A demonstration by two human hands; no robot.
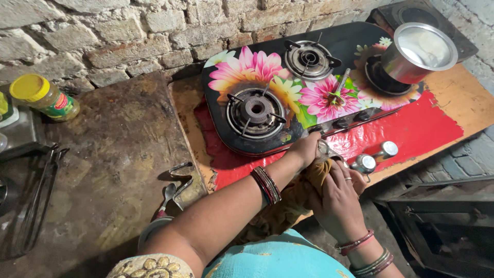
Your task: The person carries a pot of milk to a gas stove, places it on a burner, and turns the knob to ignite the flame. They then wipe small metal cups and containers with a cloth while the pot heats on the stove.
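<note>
Presently, left hand (307,149): pressed against the front edge of the gas stove (309,82), its grip closed around a stove knob (323,149).
Right hand (337,198): grip bunched tightly on a yellow cloth (316,172), held just beside that knob.
Progress: wiping is judged to be under way at the front panel; two more steel knobs (374,157) to the right are not yet touched.
Stove top: three burners are seen; a steel pot (419,51) is set on the right one.
Bench (123,149): a lidded jar (45,97) is stood well apart.
</note>
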